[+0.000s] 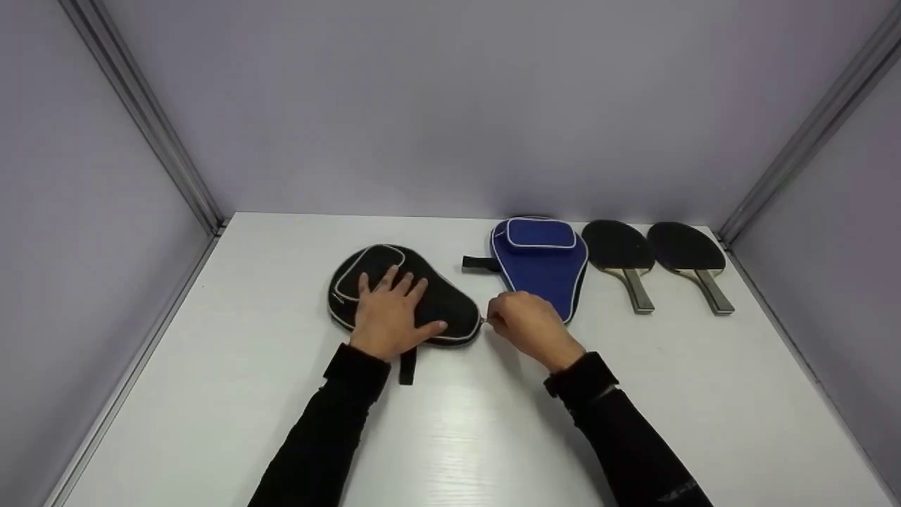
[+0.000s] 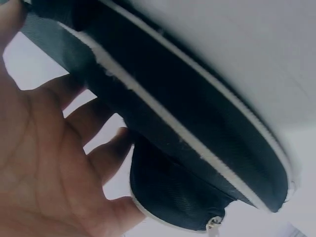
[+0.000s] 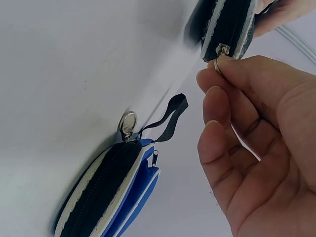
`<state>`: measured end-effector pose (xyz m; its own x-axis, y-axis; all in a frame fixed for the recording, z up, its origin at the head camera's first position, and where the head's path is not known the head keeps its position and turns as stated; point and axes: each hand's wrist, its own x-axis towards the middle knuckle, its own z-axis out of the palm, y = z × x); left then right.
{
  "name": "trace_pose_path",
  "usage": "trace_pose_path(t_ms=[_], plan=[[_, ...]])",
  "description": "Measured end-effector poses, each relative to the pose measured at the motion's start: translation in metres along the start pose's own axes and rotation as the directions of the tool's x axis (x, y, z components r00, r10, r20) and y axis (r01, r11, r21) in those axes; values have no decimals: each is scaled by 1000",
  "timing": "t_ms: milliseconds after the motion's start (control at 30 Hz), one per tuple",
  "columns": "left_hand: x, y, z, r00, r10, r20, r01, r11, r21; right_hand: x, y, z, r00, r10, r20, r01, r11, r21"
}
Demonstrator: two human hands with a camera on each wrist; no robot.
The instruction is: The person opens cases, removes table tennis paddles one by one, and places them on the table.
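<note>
A black paddle case [image 1: 440,299] with white piping lies on the white table, its narrow end toward the right. My left hand [image 1: 388,315] rests flat on it with fingers spread beside the small front pocket; the left wrist view shows the palm along the case's side [image 2: 163,94]. At the narrow end, my right hand [image 1: 531,324] pinches the metal zipper pull [image 3: 220,61] between thumb and forefinger. A blue paddle case [image 1: 540,264] with a pocket lies just behind the right hand, and its own metal zipper pull [image 3: 128,122] shows in the right wrist view.
Two black table tennis paddles [image 1: 619,246] [image 1: 686,248] lie side by side at the back right, handles toward me. A black strap [image 1: 407,366] sticks out from the black case, another strap [image 1: 481,263] from the blue one. Grey walls [image 1: 457,105] enclose the table.
</note>
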<state>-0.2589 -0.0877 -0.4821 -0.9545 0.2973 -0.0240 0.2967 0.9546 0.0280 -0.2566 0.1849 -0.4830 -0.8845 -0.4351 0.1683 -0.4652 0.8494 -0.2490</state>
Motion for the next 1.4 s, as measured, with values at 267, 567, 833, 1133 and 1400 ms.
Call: trace_pose_path(t_ms=[267,567,833,1133,1400], plan=[[-5,8,-5,999,33,5,-33,999,39,1,10,-1,995,73,-72,-74,997,-15],[-3,12,-3,999,46,24,-47,997,56,0,14,-2,993,107,-54,-109,994,-22],[-5,14,-2,999,28,-15,-28,999,38,-6,8,-8,992,117,54,-117,993,3],[-3,14,0,1000,29,-7,-28,999,32,-9,-5,-11,990,90,111,-90,996,1],[-2,14,0,1000,18,-2,-18,999,48,-12,-19,-9,992,22,126,-22,1000,-3]])
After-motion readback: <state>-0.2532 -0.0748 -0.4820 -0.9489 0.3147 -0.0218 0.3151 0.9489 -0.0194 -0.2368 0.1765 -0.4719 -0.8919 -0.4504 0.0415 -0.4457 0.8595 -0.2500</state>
